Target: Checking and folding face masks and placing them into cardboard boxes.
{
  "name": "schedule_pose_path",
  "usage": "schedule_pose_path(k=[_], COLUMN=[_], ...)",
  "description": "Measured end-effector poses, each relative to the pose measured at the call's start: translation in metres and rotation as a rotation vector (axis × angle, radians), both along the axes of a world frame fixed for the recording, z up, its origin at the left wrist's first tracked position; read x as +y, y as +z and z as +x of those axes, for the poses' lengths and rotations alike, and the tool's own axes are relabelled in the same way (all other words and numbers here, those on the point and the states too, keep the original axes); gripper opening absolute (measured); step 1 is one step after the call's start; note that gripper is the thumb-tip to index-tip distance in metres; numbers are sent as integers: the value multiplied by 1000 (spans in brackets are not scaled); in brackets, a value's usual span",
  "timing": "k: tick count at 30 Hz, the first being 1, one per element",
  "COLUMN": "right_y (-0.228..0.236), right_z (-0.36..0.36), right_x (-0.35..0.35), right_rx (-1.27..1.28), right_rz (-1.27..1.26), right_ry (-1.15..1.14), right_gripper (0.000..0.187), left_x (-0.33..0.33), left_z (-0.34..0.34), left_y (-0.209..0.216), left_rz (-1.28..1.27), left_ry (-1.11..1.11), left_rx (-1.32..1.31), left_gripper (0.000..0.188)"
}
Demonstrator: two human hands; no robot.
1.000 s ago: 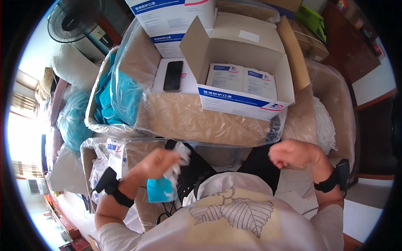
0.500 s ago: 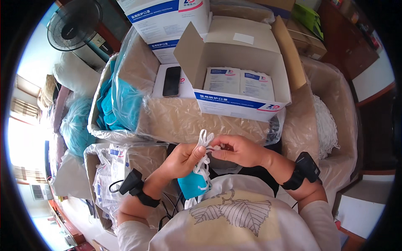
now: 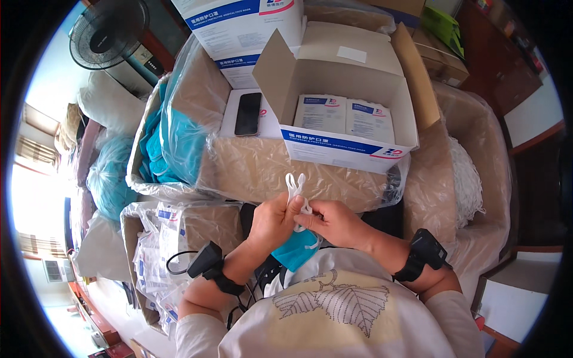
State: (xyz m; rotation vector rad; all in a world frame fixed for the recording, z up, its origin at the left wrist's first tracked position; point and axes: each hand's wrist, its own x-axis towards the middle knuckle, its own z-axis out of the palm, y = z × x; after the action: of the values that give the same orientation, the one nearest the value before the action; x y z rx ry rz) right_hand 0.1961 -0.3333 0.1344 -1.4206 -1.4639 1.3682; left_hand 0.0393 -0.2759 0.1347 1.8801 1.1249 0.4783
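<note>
My left hand [image 3: 270,225] pinches a bunch of looped white straps [image 3: 293,185], thumb on top, with the loops sticking up above the fingers. My right hand [image 3: 339,223] is closed on the same straps just beside it, thumb and fingers meeting near the left thumb. Below the hands, close to my shirt, hangs a turquoise face mask [image 3: 293,249] with a white strap end at its right side. My fingers partly hide where the straps run into the mask.
Ahead stands an open carton [image 3: 343,147] with white packets [image 3: 322,113] inside. A phone [image 3: 248,114] lies left of it. Turquoise masks [image 3: 161,158] fill a lined box at left, wrapped packets [image 3: 156,256] a lower box. White straps [image 3: 467,179] sit in a box at right.
Both hands have shifted slightly right and come closer together. The straps are gathered into a tighter upright bunch, and the mask has moved right and up below them.
</note>
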Motion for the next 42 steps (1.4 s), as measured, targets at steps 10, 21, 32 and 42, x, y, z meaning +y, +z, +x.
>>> schedule_pose_path(k=[10, 21, 32, 42], right_y=[-9, -4, 2, -3], right_z=[20, 10, 30, 25], right_x=[9, 4, 0, -1], right_rx=[-59, -16, 147, -44], right_rz=[152, 23, -174, -14], right_ry=[-2, 50, 283, 105], right_gripper=[29, 28, 20, 22], left_x=[9, 6, 10, 10], left_z=[-12, -4, -25, -25], left_y=[-10, -10, 10, 13], left_rz=[-50, -68, 13, 19], left_ry=[-109, -96, -217, -256], left_rx=[56, -5, 209, 258], left_gripper=[38, 33, 27, 26])
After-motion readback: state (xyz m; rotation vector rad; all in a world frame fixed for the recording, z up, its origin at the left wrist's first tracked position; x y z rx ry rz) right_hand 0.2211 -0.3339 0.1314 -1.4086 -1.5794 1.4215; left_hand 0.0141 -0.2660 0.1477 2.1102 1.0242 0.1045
